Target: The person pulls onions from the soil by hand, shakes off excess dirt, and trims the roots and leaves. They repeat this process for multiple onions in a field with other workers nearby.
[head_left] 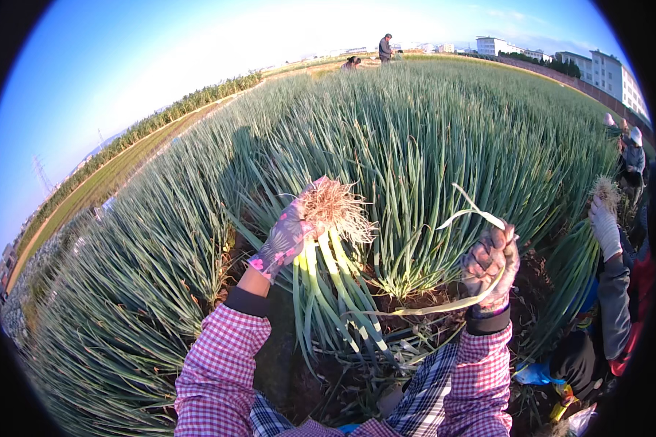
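My left hand (287, 235), in a patterned glove, grips a bunch of green onions (333, 267) just below the roots. The tangled pale roots (339, 210) point up and the green leaves hang down. My right hand (489, 267), in a soiled glove, is closed on a peeled yellowish onion leaf (443, 307), whose pale end sticks out above the fingers and whose long end trails left, towards the hanging bunch. Between my hands, a clump of green onions (402, 273) stands rooted in the soil.
Dense rows of green onions (443, 131) stand ahead and to the left. Close on the right, a co-worker's gloved hand (605, 226) holds another bunch, roots up. Loose leaves (410, 347) litter the soil before me. More people are at the far right and in the distance.
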{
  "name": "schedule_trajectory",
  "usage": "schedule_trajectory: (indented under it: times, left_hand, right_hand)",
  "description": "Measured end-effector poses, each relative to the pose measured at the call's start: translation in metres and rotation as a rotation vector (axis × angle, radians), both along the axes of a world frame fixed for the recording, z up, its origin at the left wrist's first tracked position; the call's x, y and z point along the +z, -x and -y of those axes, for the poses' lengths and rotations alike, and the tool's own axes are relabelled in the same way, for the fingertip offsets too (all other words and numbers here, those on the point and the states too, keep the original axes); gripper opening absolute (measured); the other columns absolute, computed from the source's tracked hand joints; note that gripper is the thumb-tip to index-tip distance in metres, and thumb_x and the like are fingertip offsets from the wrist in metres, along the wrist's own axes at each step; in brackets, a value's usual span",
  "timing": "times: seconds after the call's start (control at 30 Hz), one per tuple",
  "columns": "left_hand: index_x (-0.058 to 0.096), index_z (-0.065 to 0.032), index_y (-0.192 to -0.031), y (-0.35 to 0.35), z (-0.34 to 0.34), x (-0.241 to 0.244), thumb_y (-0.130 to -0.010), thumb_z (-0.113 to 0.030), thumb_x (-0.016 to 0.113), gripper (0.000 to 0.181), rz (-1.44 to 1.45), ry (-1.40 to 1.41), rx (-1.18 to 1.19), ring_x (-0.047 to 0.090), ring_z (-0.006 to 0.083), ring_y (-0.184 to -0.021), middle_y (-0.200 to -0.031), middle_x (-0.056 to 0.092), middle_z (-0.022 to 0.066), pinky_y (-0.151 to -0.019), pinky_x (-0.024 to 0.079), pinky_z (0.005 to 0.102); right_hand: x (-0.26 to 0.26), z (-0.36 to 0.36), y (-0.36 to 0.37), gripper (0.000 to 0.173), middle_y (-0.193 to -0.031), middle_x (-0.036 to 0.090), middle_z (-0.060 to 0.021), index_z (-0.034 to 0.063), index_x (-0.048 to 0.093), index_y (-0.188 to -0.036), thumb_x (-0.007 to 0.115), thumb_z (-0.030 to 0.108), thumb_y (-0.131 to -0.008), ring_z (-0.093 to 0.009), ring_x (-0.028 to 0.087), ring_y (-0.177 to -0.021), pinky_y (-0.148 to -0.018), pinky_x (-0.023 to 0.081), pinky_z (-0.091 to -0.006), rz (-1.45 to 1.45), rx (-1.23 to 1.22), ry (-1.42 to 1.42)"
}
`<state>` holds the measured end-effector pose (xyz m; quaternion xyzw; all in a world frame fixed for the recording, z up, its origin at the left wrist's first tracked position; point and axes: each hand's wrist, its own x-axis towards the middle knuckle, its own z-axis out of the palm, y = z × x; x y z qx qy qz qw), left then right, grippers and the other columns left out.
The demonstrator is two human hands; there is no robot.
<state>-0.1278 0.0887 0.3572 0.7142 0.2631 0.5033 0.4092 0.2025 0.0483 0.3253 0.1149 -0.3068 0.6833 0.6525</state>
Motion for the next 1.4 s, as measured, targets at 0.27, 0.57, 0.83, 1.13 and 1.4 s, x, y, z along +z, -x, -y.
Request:
schedule_trajectory:
  times: [0.27, 0.57, 0.83, 1.13, 1.4]
  left_hand:
    - [0.028, -0.0046, -0.143, 0.026, 0.006, 0.033, -0.085, -0.046, 0.062, 0.079, 0.011, -0.216, 0.077, 0.041, 0.0182, -0.128, -0.143, 0.038, 0.0058, -0.105, 0.034, 0.0346]
    - [0.02, -0.0011, -0.145, 0.004, 0.015, 0.011, -0.084, -0.009, 0.058, 0.072, -0.207, -0.259, 0.151, 0.035, 0.0211, -0.132, -0.143, 0.037, 0.0114, -0.108, 0.027, 0.0327]
    - [0.02, -0.0038, -0.145, -0.016, 0.006, 0.006, -0.086, -0.006, 0.055, 0.069, -0.092, 0.093, 0.091, 0.044, 0.0195, -0.124, -0.139, 0.041, 0.0119, -0.104, 0.034, 0.0324]
    - [0.023, -0.0029, -0.144, 0.006, 0.013, 0.008, -0.079, -0.002, 0.056, 0.073, -0.03, -0.111, 0.02, 0.029, 0.0193, -0.136, -0.146, 0.032, 0.0093, -0.113, 0.02, 0.0331]
    - [0.036, -0.0028, -0.138, 0.001, 0.012, 0.011, -0.075, -0.006, 0.068, 0.071, 0.039, -0.055, 0.021, 0.041, 0.0203, -0.128, -0.139, 0.042, 0.0087, -0.108, 0.032, 0.034]
  right_hand:
    - [-0.147, -0.043, -0.083, 0.025, -0.075, 0.064, -0.0079, 0.0034, 0.066, -0.089, 0.064, 0.027, -0.083, -0.018, 0.061, -0.068, -0.057, 0.046, -0.0292, 2.393, -0.956, -0.399]
    - [-0.008, 0.019, 0.132, 0.044, -0.092, 0.063, -0.0135, 0.0042, 0.052, -0.115, 0.069, 0.026, -0.08, -0.028, 0.064, -0.08, -0.07, 0.051, -0.0355, 1.419, -0.854, -0.492]
    - [-0.028, 0.001, 0.146, 0.037, -0.095, 0.057, -0.0089, 0.0101, 0.05, -0.117, 0.054, 0.021, -0.082, -0.029, 0.061, -0.077, -0.061, 0.049, -0.0403, 1.676, -1.452, -0.894]
    - [-0.038, -0.008, 0.084, 0.036, -0.09, 0.06, -0.0096, 0.0021, 0.051, -0.115, 0.06, 0.026, -0.089, -0.017, 0.06, -0.079, -0.069, 0.049, -0.0289, 1.169, -0.45, -0.172]
    - [-0.045, -0.017, 0.103, 0.01, -0.069, 0.053, -0.0082, 0.0074, 0.052, -0.083, 0.052, 0.016, -0.088, -0.023, 0.054, -0.053, -0.049, 0.044, -0.0331, 1.166, -0.705, -0.225]
